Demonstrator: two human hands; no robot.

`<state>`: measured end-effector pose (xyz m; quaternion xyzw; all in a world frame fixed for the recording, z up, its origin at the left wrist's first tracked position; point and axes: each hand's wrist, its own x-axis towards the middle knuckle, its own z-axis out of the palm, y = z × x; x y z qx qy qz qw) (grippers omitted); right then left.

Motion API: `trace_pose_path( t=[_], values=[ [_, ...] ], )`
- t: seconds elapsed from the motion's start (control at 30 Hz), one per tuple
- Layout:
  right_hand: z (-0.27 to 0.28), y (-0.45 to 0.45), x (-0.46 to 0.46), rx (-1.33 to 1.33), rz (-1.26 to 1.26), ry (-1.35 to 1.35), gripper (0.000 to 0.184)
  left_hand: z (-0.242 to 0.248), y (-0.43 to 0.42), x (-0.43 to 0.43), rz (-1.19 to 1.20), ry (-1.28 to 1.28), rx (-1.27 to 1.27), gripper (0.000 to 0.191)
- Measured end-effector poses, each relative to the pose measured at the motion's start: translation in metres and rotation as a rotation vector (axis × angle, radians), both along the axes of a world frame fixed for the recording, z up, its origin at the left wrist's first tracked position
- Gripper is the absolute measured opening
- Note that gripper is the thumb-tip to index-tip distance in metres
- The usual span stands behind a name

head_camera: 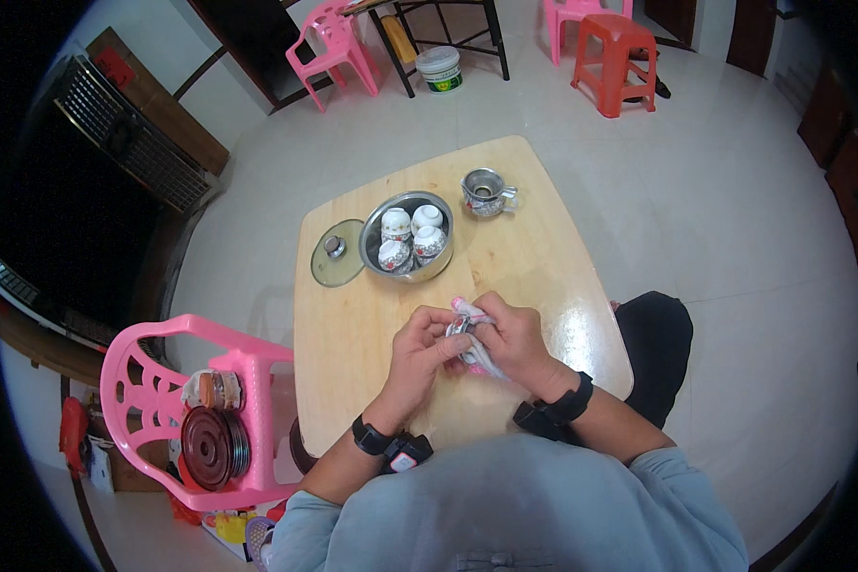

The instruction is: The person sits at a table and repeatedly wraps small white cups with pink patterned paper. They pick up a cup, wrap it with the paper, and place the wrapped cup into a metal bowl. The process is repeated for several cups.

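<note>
Over the near part of the wooden table, my left hand grips a small patterned teacup, mostly covered by fingers and cloth. My right hand holds a white and pink cloth bunched against the cup. Beyond my hands stands a stainless steel pot with several patterned white cups upside down and stacked inside. Its apparent glass lid lies to the left, knob up. A patterned pitcher with a metal strainer on top stands at the far right.
Left of the table, a pink plastic chair carries a dark brown round lidded container and a jar. My dark-clothed knee is beside the table's right edge. Farther off are a red stool and a white bucket.
</note>
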<state>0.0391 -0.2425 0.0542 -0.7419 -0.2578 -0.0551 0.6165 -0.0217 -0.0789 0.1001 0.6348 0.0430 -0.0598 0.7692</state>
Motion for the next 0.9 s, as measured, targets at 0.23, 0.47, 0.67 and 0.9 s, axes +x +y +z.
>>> trace_pose_path(
  t=[0.23, 0.47, 0.67, 0.9],
  values=[
    [-0.006, 0.000, -0.002, 0.186, 0.134, 0.213, 0.010, -0.011, -0.007, -0.004, 0.002, -0.181, 0.000, 0.040],
    [-0.018, 0.006, 0.000, 0.352, 0.186, 0.516, 0.009, -0.024, -0.003, -0.003, -0.001, -0.355, 0.326, 0.048],
    [-0.015, 0.000, 0.002, 0.008, 0.002, 0.141, 0.009, -0.019, -0.006, 0.003, 0.042, -0.090, 0.014, 0.037],
    [-0.009, 0.000, 0.000, 0.017, -0.014, -0.071, 0.008, -0.016, -0.004, -0.002, 0.021, -0.068, -0.087, 0.037]
  ],
)
